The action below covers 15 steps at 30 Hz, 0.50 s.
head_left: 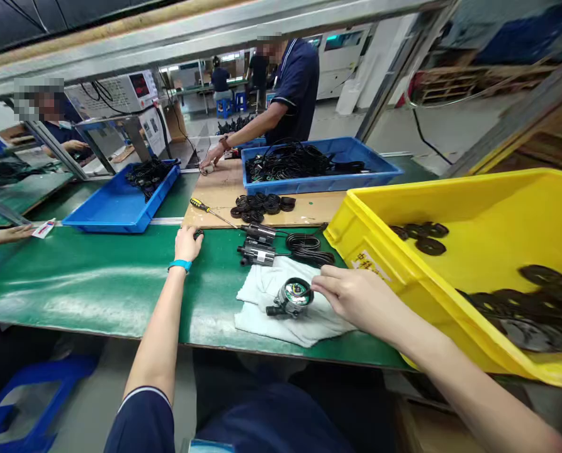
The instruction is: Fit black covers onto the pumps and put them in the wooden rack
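A small pump body [292, 297] with an open round face lies on a white cloth [287, 305] on the green bench. My right hand [351, 292] is at its right edge, fingertips pinched against the rim. My left hand [187, 242], with a blue wristband, reaches forward and closes on a small dark part [198, 234] at the edge of the wooden board [224, 189]. Two more pump bodies [258, 245] with coiled black cable [309, 248] lie just beyond the cloth.
A yellow crate [450, 207] holding black round covers stands at right. Black discs [262, 206] and a screwdriver [205, 209] lie on the board. Two blue trays [120, 204] [318, 182] hold black cables. A co-worker's hand [213, 157] rests on the board; another person's hand [7, 234] is far left.
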Each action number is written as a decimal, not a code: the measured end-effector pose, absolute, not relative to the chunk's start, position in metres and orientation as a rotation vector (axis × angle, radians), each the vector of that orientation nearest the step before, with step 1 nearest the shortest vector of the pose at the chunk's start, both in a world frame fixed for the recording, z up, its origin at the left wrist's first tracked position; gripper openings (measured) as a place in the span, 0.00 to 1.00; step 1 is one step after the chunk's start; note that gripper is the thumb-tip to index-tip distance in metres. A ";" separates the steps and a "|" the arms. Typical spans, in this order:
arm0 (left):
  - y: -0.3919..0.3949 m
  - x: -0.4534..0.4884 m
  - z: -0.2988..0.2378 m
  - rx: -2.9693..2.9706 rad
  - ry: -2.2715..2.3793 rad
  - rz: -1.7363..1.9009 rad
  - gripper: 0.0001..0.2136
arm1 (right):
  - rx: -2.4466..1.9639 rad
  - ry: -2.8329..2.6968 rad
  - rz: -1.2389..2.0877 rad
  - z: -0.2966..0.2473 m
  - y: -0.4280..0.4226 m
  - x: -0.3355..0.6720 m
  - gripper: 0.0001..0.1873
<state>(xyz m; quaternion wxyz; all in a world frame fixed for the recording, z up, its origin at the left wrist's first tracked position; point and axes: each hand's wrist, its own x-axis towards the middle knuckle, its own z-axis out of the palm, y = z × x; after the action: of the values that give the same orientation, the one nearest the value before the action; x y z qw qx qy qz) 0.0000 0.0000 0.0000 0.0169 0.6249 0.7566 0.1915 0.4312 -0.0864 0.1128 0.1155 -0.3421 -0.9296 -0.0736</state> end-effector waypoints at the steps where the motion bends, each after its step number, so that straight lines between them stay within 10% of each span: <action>1: 0.000 0.000 0.000 1.956 2.329 0.586 0.15 | -1.016 -2.724 -0.213 0.113 -0.086 0.430 0.16; 10: -0.044 0.007 0.015 2.047 2.157 0.576 0.09 | -1.130 -2.753 -0.086 0.125 -0.090 0.425 0.15; 15: -0.101 0.008 0.056 1.897 2.196 0.598 0.21 | -1.194 -2.783 -0.038 0.130 -0.091 0.424 0.14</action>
<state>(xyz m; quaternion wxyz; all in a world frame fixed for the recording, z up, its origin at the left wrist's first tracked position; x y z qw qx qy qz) 0.0075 -0.1015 0.0562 0.0891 0.6378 0.7381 0.2011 0.4243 -0.0909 0.1300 0.0563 -0.3936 -0.9175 -0.0125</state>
